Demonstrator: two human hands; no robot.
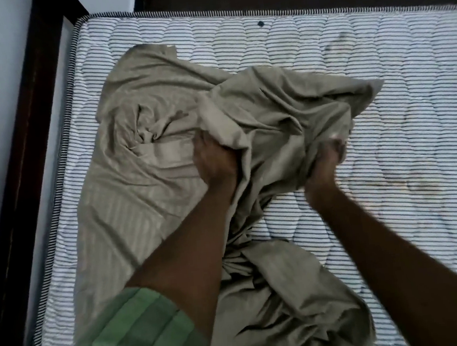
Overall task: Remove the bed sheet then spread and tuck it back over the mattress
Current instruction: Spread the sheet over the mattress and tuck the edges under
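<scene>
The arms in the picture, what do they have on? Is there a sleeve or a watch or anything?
The left arm has a green sleeve with faint checked lines, pushed up to about the elbow, so the forearm is bare. The right arm shows no sleeve at all in this view. No watch, ring or glove shows on the left hand or the right hand, though the right one is blurred.
</scene>
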